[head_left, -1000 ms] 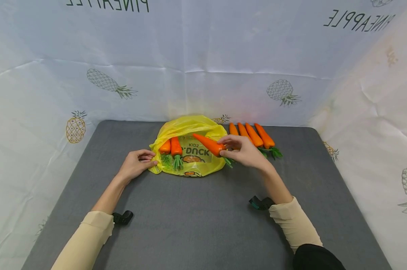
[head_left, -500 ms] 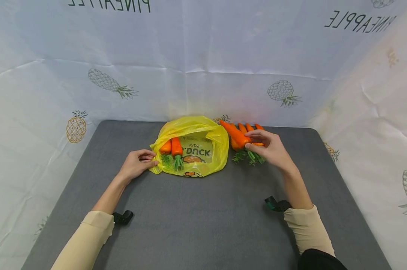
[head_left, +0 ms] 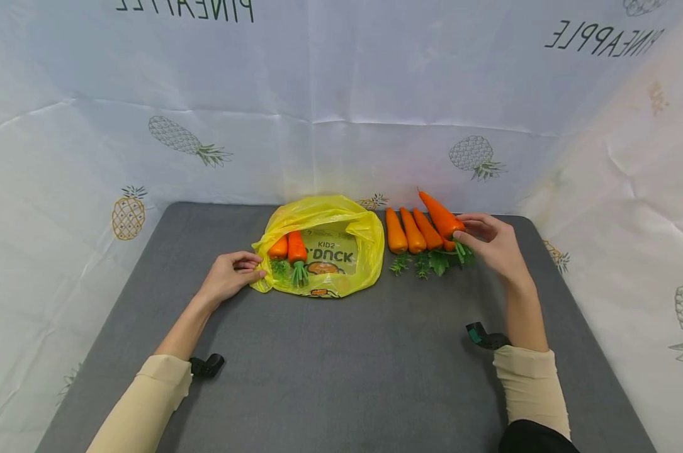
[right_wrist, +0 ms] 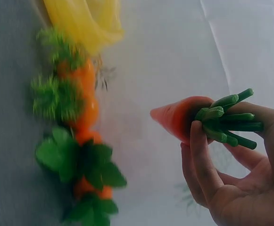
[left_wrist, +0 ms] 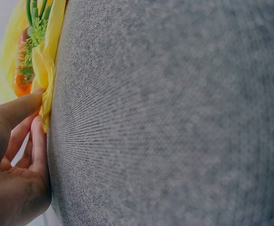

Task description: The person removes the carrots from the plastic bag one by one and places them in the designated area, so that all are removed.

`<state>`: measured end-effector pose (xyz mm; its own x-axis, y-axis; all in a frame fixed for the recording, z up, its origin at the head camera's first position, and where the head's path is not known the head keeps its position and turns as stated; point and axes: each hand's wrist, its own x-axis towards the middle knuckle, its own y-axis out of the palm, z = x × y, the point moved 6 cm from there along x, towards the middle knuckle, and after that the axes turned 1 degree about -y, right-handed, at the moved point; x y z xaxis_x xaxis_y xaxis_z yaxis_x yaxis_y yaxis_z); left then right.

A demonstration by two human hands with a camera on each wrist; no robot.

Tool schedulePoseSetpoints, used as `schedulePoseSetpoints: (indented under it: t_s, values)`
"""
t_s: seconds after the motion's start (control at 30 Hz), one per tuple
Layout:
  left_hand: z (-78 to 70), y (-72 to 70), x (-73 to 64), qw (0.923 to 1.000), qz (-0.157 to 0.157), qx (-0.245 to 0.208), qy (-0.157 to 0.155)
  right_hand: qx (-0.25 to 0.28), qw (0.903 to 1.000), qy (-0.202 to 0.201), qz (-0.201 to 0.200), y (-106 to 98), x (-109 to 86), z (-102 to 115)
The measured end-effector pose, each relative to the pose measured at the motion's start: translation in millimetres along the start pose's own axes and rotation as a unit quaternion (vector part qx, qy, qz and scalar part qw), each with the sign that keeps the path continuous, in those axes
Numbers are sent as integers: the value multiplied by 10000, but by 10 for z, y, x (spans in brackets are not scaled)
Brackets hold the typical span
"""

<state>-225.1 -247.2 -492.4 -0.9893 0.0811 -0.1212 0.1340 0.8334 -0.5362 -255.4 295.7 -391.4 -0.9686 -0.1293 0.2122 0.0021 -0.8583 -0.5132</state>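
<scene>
Cloth [head_left: 341,75] printed with pineapples hangs behind a dark grey table [head_left: 341,365]; at its upper left the word PINEAPPLE runs backwards, cut by the view's top edge. Below, on the left, a forearm in a beige sleeve [head_left: 143,402] slants up and inward, a black device [head_left: 207,365] at the wrist. The left hand [head_left: 228,277] is low by the tabletop, thumb and fingers pinching the left edge of a yellow bag [head_left: 341,207]. That bag lies at the table's far side, mouth toward the person; two carrots [head_left: 296,245] lie inside at the left, green tops outward, and beside them the print reads KIDS and, larger, DUCK, the letters flipped, with a mark before DUCK that is hard to make out. Just right of the bag, a row of carrots [head_left: 396,234] lies with tips to the back and leaves toward the person. Over its right end, the right hand [head_left: 491,242] holds one carrot [head_left: 440,214] between thumb and fingers near its green stems, tip pointing up and leftward; the right forearm stands almost upright in the head view, leaning slightly left. At the cloth's upper right, PINEAPPLE appears again, reversed.
</scene>
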Motion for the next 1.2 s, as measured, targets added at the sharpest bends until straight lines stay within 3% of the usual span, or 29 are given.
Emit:
schedulePoseSetpoints:
  t_s: [0.3,0.67,0.87,1.2]
  values:
    - [7,3,0,10000,25,-29,37,204,9966,751,-256,-308,-19,-456]
    - [1,6,-1,10000,17,-68,11,50,9906,1363,-40,-439,7,-844]
    - [3,13,5,10000,21,-19,-3,-168,9911,1309,139,-452,13,-1022]
    - [-20,9,-2,10000,34,22,-12,-373,9933,999,442,-429,4,-1126]
